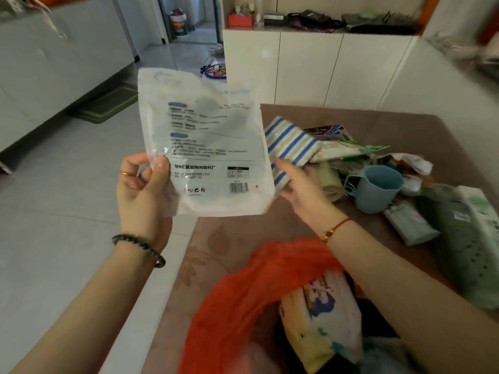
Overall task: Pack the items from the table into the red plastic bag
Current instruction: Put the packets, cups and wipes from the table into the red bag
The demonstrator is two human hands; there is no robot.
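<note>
My left hand (143, 184) pinches the lower left corner of a flat white plastic packet (205, 147) printed with text and a barcode, holding it upright above the table's left edge. My right hand (299, 184) is behind the packet's lower right corner, fingers extended against a blue-and-white striped cloth (290, 147); whether it grips the cloth is unclear. The red plastic bag (243, 300) lies open at the near edge of the table (221, 238), with a cartoon-printed pouch (321, 319) and dark items inside it.
On the brown table lie a light blue cup (378, 188), a roll of pale bags (330, 182), green-printed packets (348, 149), a pale tube (410, 222) and a grey perforated shoe (456, 238). White cabinets (305, 68) stand behind. Tiled floor (67, 184) lies left.
</note>
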